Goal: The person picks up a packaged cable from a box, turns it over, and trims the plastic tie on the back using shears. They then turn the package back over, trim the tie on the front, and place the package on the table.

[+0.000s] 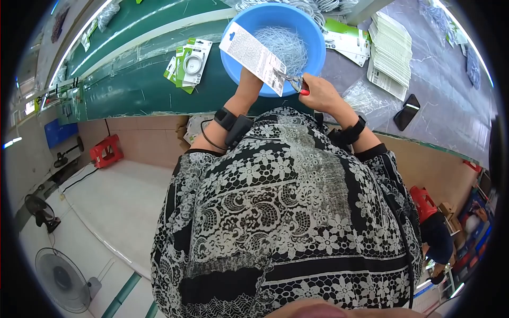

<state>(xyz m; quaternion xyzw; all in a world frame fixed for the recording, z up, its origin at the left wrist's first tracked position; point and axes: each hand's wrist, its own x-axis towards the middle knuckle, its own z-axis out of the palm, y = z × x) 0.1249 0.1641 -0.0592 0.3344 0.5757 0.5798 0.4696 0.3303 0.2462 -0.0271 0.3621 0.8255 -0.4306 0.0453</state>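
My left hand [249, 86] grips a white packaging card [246, 50] from behind, its fingers mostly hidden by the card. The card is tilted, with small print and a blue hang-hole area at its upper end. In my right hand [321, 94] is a pair of red-handled cutting pliers [296, 84], closed in the fist. Their metal jaws touch or nearly touch the card's lower right part. Beneath both hands stands a round blue basin [229, 69] holding a tangle of thin clear plastic strands [286, 45].
Left of the basin lie carded white cables [194, 64]. To the right are a stack of white cards [391, 50], green-and-white cards [347, 42], a clear bag of strands [366, 103] and a black phone [407, 112] near the table edge. Another person [437, 238] is at lower right.
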